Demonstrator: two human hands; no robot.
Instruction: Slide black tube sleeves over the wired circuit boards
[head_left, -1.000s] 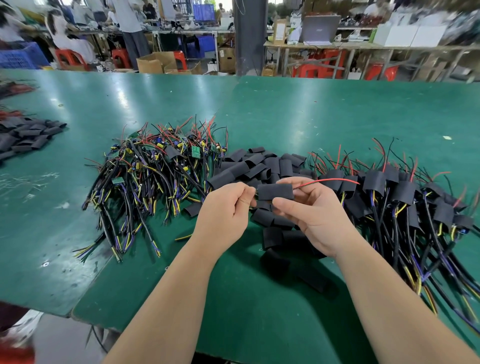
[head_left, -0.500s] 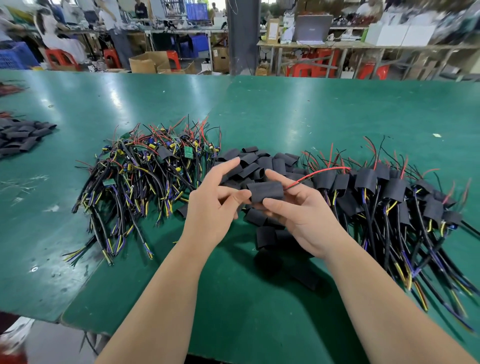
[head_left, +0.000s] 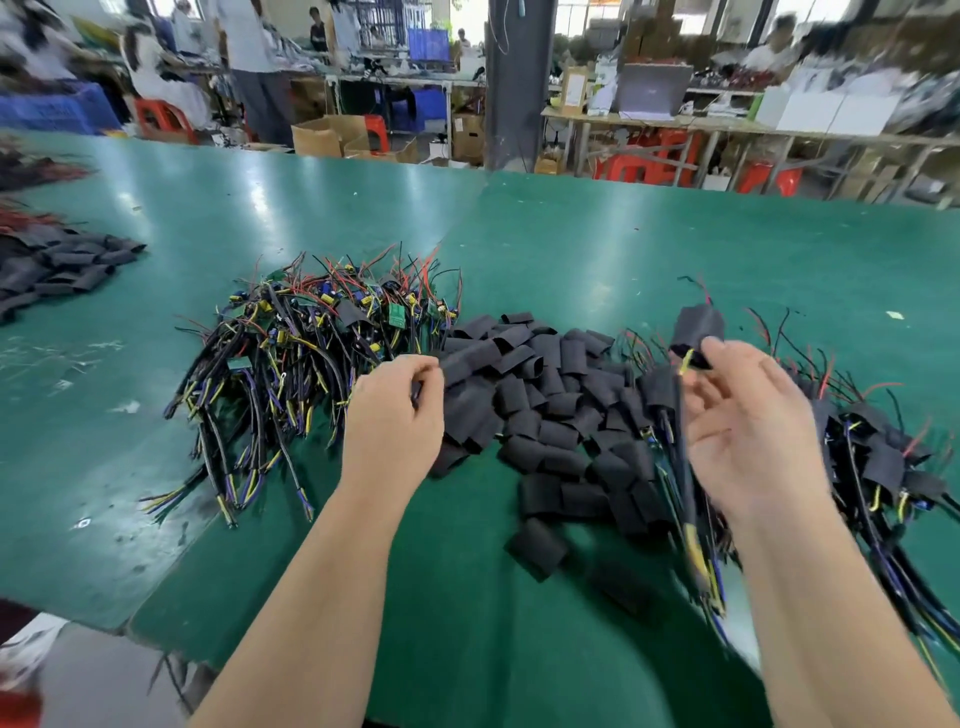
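Sleeved board (head_left: 696, 330) is at the tips of our right hand (head_left: 748, 436), just beyond the fingers (head_left: 719, 351). Its long axis is roughly upright, with the red lead on top. Its cable (head_left: 683, 483) trails down past the thumb side toward us. The fingers pinch the sleeve's lower end and the rest of that hand is loosely spread, palm up. The view is blurred there, so we call the grip from shape only.

Left hand (head_left: 392, 421) has its fingers (head_left: 415, 369) curled together. A dark sliver shows between thumb and forefinger. We cannot tell if anything is held.

What the next move turns on:
- The finished pile (head_left: 883, 457) lies right of and under the right fingers. The right hand is the nearer one, so we judge a drop-off there comes next.
- The bare boards (head_left: 291, 353) lie just left of the left fingers, cables running toward us.
- The loose sleeves (head_left: 545, 395) lie just right of the left fingers, between the hands on the tabletop (head_left: 571, 234). The left hand is nearer to both.

Versus half a second ago: both hands were together at centre on this one sleeve, which lay crosswise with the red lead out to the right. Now the hands are well apart. The left has let go, and the right has carried the sleeve outward and turned it upright. We judge this unit done.
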